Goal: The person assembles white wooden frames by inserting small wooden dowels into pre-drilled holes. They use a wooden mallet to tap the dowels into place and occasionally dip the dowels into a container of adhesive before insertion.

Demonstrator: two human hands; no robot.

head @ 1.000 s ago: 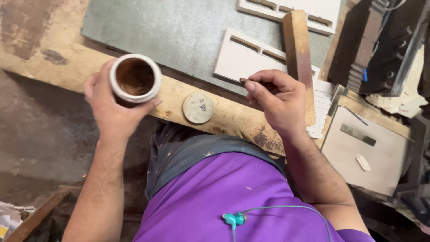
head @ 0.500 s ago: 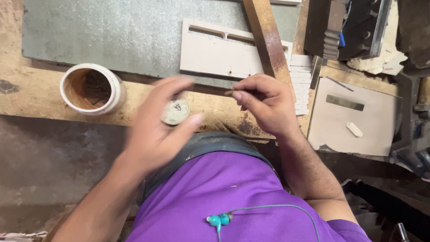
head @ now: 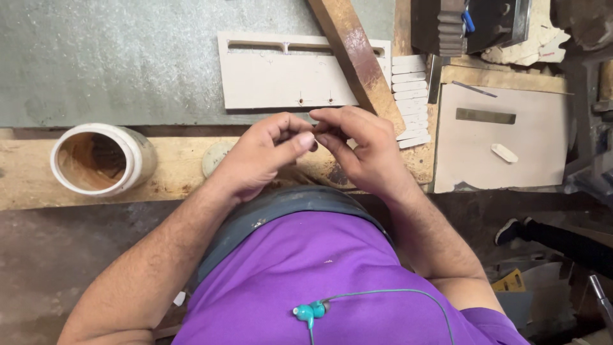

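Observation:
My left hand and my right hand meet fingertip to fingertip over the front edge of the wooden bench. Both pinch a small dark piece that is too small to identify. An open white jar, brown inside, stands on the bench to the left of my left hand. Its round pale lid lies flat beside the jar, partly hidden under my left hand.
Beyond my hands lies a white slotted panel on a grey sheet, with a wooden bar slanting across it. A stack of white strips and a beige board are on the right. Another person's shoe shows lower right.
My left hand let go of the jar, which now stands on the bench. It then moved right to join my right hand at the small piece. The view shifted left.

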